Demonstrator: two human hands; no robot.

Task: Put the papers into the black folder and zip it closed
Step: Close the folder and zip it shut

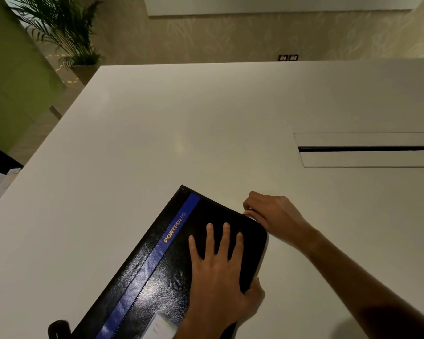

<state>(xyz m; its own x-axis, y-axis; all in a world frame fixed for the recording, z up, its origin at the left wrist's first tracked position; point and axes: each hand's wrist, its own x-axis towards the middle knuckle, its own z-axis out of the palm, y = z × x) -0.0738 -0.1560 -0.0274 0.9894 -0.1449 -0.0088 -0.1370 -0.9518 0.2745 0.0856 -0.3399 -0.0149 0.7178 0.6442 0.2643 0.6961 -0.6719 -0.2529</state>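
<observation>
On the white bench (83, 192) the black folder (157, 270) is laid closed and askew near the front edge, its blue stripe (142, 272) run along the left of the cover; the papers are not to be seen and are judged to be shut inside already, so that only the zipping is left. The left grip (216, 272) is laid flat on the cover, released, with fingers straight and spread and the thumb hooked over the right edge; the cover is thereby held down. The right grip (272, 214) is clenched at the far right corner, fingertips pinched at the folder's rim, presumably on the zip pull, which is hidden beneath them. For the step to be done well, the pull should be drawn steadily along the track and eased round the rounded corner, not forced; the cover should be kept pressed so that the teeth are met evenly; the left thumb will have to be lifted clear before the slider is brought down that edge.
</observation>
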